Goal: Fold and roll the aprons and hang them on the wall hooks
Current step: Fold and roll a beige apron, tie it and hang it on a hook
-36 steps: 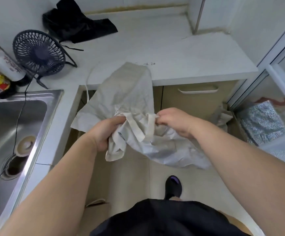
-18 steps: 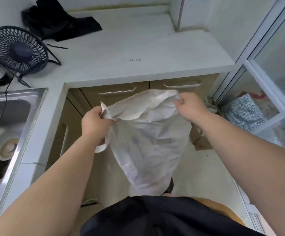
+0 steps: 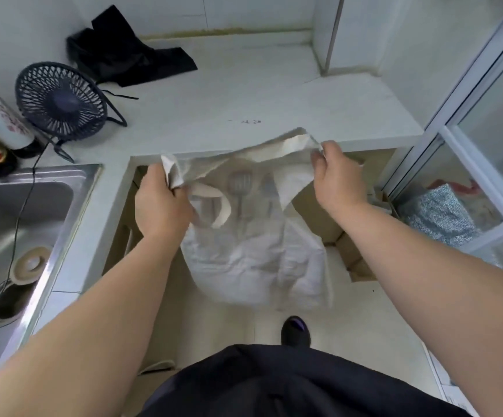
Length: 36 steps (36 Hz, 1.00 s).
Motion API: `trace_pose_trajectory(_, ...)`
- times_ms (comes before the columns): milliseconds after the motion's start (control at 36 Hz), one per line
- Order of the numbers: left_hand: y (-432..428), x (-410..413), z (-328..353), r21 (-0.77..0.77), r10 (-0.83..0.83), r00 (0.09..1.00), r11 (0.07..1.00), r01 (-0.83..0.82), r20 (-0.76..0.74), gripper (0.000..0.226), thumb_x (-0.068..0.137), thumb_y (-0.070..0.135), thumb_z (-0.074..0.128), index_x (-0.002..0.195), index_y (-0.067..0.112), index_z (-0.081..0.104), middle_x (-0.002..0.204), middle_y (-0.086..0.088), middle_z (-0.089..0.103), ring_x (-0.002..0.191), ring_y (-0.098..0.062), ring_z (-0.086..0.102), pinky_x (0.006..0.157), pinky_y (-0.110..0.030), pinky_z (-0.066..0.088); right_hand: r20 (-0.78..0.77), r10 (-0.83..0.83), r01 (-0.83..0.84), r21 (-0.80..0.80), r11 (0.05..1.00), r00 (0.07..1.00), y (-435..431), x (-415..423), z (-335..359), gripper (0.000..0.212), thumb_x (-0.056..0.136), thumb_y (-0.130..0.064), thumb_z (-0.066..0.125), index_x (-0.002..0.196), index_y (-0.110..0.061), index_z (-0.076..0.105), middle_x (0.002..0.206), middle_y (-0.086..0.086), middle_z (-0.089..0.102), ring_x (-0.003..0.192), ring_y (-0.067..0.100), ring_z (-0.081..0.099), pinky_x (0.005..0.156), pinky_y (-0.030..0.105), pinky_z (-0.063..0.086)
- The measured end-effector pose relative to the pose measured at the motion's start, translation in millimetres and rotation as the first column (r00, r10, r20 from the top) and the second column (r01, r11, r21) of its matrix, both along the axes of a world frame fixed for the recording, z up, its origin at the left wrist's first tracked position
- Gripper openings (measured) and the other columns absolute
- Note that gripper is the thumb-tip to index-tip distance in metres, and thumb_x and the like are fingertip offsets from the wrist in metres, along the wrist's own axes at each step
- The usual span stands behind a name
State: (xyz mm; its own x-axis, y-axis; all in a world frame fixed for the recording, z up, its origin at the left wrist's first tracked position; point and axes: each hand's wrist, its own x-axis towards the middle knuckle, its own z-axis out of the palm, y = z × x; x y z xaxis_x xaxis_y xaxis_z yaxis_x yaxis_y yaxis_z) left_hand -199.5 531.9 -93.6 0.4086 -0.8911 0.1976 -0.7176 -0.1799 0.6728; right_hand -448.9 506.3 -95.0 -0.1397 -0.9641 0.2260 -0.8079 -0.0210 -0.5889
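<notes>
Both grips on the apron's top edge, cloth hanging in front of the surface.
Left hand (image 3: 161,206) grip: fingers curled round one bunched top corner. Right hand (image 3: 339,179) grip: pinching the other corner. Apron (image 3: 253,254) top edge runs left-right, parallel to the surface (image 3: 229,94) front edge; body hangs below both grips. Right hand is nearer the surface. Likely next: swing it forward onto the surface to fold. Black apron (image 3: 123,52) lies at the surface's back.

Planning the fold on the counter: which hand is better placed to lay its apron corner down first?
Probably right. The right hand pinches a corner of the apron overlapping the counter edge; the left hand grips lower, off it.
</notes>
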Motion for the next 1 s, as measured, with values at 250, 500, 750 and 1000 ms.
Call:
trace_pose_trajectory(250,-9,5,-1,-0.038,-0.008,1.000,0.999,0.008,-0.006,0.005,0.090,0.008,0.048,0.087,0.010,0.044,0.085,-0.006,0.051,0.077,-0.023,0.045,0.064,-0.032,0.032,0.031,-0.061,0.059,0.044,0.997,0.998,-13,3,0,0.026,0.102,-0.024,0.035,0.111,-0.005,0.051,0.094,0.021,0.062,0.085,0.036,0.058,0.065,0.036,0.041)
trace_pose_trajectory(500,-17,11,2,0.058,-0.091,0.995,0.994,0.088,0.046,0.019,0.099,0.026,0.044,0.091,0.009,0.039,0.070,0.002,0.041,0.061,-0.018,0.039,0.049,-0.032,0.027,0.019,-0.127,0.126,0.078,0.989,0.992,-15,5,10,0.023,0.101,-0.024,0.035,0.102,-0.005,0.048,0.087,0.017,0.059,0.078,0.034,0.055,0.059,0.034,0.036)
trace_pose_trajectory(750,-52,16,30,0.211,-0.124,0.912,0.977,0.042,0.391,0.006,0.098,0.014,0.036,0.096,0.010,0.039,0.066,-0.007,0.041,0.060,-0.026,0.041,0.050,-0.031,0.030,0.332,-0.227,0.198,0.120,0.973,0.916,-49,24,42,0.016,0.099,-0.021,0.030,0.100,-0.009,0.041,0.098,0.015,0.059,0.092,0.038,0.060,0.077,0.050,0.053)
trace_pose_trajectory(1000,-128,8,57,0.012,-0.104,0.970,0.994,0.109,-0.220,0.021,0.089,0.004,0.036,0.105,0.009,0.047,0.085,-0.009,0.060,0.076,-0.027,0.061,0.061,-0.036,0.052,0.497,-0.150,0.158,0.027,0.987,0.854,-124,24,69,0.022,0.093,-0.014,0.034,0.097,-0.014,0.056,0.102,0.010,0.064,0.097,0.031,0.061,0.087,0.049,0.051)
